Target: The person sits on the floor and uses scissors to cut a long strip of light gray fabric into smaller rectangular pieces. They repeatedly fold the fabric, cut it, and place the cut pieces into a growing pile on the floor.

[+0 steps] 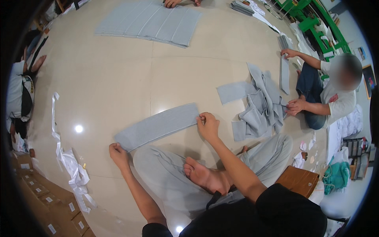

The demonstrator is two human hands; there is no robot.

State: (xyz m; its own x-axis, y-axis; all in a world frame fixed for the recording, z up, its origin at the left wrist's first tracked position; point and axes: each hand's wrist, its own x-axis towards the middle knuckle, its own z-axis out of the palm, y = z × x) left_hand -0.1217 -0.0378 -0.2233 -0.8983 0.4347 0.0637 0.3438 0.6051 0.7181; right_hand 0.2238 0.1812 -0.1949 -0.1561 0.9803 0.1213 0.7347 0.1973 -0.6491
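A long grey fabric strip (160, 124) stretches between my two hands, just above or on the tiled floor in front of my crossed legs. My left hand (118, 153) pinches its near left corner. At the other end, my right hand (208, 125) grips the right edge between thumb and fingers. To the right lies a loose, crumpled heap of similar grey strips (260, 106). One flat strip end pokes out of the heap toward the left.
A seated co-worker (337, 91) at the right touches the heap and a neat stack of strips (284, 73). Joined grey panels (152, 21) lie at the far side under another person's hands. White ribbon scraps (75, 173) and cardboard boxes (43, 193) are at the left.
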